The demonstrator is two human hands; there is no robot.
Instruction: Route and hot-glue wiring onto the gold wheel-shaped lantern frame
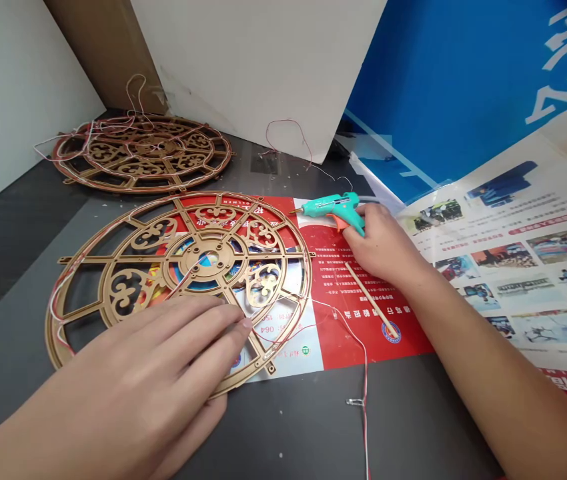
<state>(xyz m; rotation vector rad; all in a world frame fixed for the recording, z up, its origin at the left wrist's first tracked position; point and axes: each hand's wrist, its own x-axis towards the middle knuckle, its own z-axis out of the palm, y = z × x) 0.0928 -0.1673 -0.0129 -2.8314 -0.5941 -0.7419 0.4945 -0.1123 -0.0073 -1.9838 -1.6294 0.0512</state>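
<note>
A round, gold-brown openwork wheel frame (303,293) with spokes and scroll cut-outs lies in front of me. My left hand (163,373) holds its near edge, fingers across the top and thumb at the rim. Thin red and white wires run along the frame, and one wire pair (365,360) trails off its right side toward me, carrying a small clear LED (356,402). To the right, my right hand (376,243) is closed around the handle of a teal hot glue gun (333,205) with an orange trigger. Its nozzle points left, just beyond the frame's rim.
A second wired wheel frame (143,157) lies at the back left. A thin wooden stick (371,299) rests on the red printed sheet (333,333). White panels (263,60) and a blue board (443,80) stand behind; a printed poster (528,267) spreads at right.
</note>
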